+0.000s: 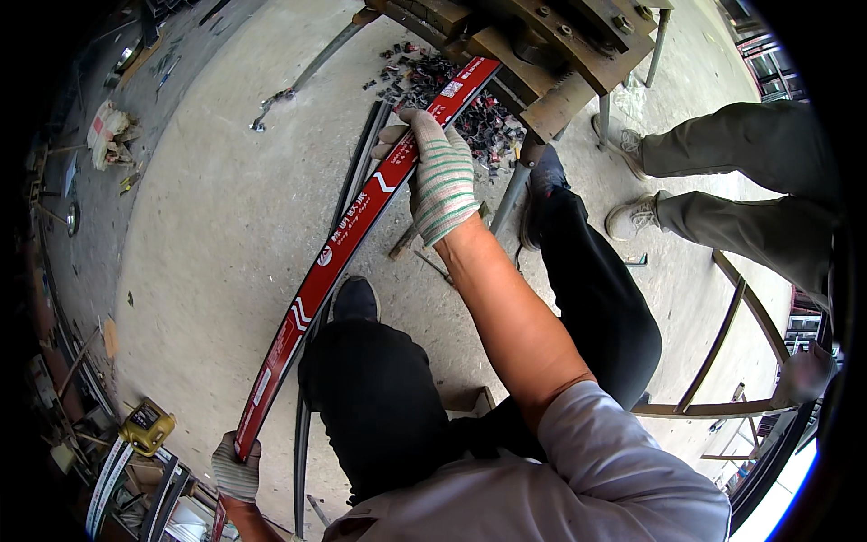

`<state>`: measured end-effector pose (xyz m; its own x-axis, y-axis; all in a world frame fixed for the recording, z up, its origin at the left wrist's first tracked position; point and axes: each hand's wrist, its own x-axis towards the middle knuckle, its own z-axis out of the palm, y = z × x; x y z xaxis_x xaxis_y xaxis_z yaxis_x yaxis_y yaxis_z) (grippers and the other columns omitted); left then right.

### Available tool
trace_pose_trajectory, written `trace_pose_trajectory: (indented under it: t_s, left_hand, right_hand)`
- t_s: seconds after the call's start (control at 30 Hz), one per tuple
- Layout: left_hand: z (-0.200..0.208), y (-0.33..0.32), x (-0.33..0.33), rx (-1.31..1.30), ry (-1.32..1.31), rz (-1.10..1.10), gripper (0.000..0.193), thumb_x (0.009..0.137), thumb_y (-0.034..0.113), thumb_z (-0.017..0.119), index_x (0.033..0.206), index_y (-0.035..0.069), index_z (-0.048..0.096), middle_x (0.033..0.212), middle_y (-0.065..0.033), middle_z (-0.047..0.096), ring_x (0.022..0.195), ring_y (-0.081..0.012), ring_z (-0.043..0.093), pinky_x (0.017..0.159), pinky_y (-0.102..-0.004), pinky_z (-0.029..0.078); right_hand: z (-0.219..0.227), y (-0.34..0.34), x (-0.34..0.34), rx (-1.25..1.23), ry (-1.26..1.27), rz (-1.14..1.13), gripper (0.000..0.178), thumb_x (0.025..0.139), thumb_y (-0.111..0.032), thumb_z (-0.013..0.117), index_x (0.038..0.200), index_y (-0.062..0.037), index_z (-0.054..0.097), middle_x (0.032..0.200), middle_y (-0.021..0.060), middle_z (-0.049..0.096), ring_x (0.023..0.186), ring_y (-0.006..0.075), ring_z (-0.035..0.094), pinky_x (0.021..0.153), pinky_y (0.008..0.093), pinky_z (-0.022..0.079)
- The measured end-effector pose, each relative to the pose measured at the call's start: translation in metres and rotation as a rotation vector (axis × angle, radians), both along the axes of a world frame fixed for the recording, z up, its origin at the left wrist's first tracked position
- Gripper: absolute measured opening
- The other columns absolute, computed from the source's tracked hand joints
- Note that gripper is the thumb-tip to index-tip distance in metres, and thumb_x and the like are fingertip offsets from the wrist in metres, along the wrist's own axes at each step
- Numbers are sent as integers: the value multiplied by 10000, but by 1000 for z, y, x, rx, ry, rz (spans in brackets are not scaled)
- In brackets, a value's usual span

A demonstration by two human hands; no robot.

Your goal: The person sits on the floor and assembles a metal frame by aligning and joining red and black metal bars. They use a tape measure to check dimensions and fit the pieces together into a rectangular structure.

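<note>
We hold one long red strip [318,271] with both hands, which stand well apart along its length. Our left hand [237,467], in a striped knit glove, is closed around the lower portion; a short length shows below it. Our right hand [442,176], gloved likewise, is clamped on the upper portion, with fingertips showing past the far edge. The strip lies diagonally in front of us, its upper end at the edge of a brown metal machine [591,68]. We cannot tell whether that end touches the machine or enters it.

Beneath the upper end, we see a pile of small dark and red scraps [411,77] on the concrete floor [212,208]. Dark strips [358,163] lie behind the red one. To the right, we observe a co-worker's legs [736,144].
</note>
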<state>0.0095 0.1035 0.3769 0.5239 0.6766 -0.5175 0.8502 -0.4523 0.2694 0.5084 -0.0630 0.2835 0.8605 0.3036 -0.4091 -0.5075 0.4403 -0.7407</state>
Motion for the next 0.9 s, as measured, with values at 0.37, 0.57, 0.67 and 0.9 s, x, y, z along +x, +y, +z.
trace_pose_trajectory:
  t_s: [0.37,0.57,0.67,0.9]
  left_hand:
    - [-9,24,2,-30,7,-25,348,905,264,791,1092,5,653,786,-156,681,678,-255,614,675,-398,522]
    - [-15,40,3,17,-49,-29,351,900,256,794,1099,6,649,819,-161,693,708,-256,638,684,-401,524]
    - [-15,49,2,-6,-40,-41,358,891,255,802,1091,2,646,817,-160,687,705,-254,628,684,-401,522]
    - [-14,63,16,-16,-13,-43,396,891,302,807,1091,3,645,798,-142,667,702,-235,603,684,-387,513]
  right_hand:
    - [18,16,25,85,260,-139,228,1090,-283,553,1011,-76,603,807,47,632,653,193,628,619,402,610]
    - [21,26,28,41,252,-191,252,1097,-285,544,946,-84,564,748,36,567,604,187,571,531,387,543]
    - [18,27,29,77,268,-198,255,1101,-287,535,939,-91,558,738,33,550,589,183,548,514,371,518]
    - [17,33,32,97,295,-244,260,1103,-299,527,924,-111,547,725,20,526,577,175,522,502,355,498]
